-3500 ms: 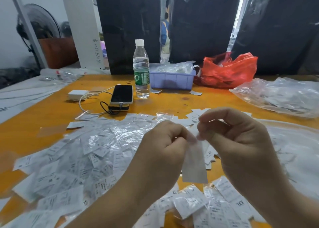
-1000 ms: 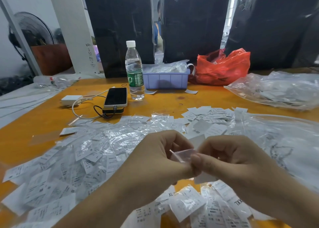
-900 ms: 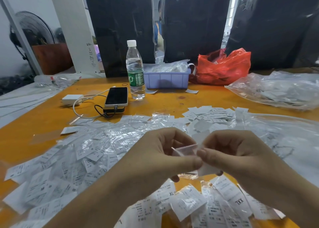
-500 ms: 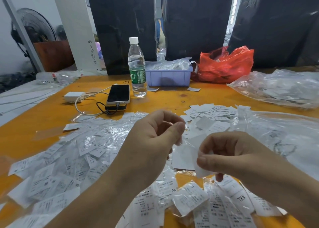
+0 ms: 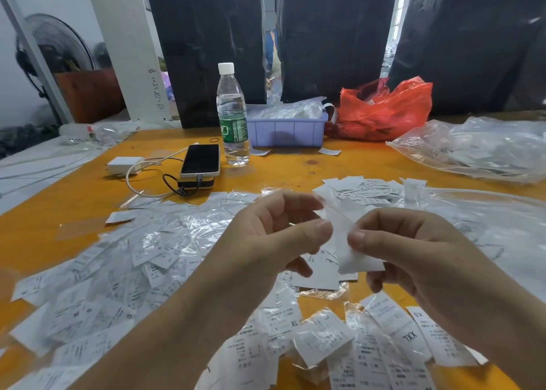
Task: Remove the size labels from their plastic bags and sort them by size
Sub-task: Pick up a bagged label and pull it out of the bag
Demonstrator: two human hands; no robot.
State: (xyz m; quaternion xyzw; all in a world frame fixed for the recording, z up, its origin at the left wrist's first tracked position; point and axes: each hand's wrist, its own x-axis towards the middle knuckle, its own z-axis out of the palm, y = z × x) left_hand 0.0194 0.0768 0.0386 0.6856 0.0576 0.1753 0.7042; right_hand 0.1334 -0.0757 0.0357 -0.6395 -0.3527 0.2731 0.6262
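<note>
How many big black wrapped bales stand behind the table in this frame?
3: the left bale behind the water bottle, the middle bale behind the purple tray, and the right bale, cut off by the frame edge. More may be out of view.

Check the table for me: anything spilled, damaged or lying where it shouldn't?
Nothing spilled or damaged. The water bottle stands upright and capped beside the phone. Two stray labels lie apart by the purple tray, away from the main pile.
</note>
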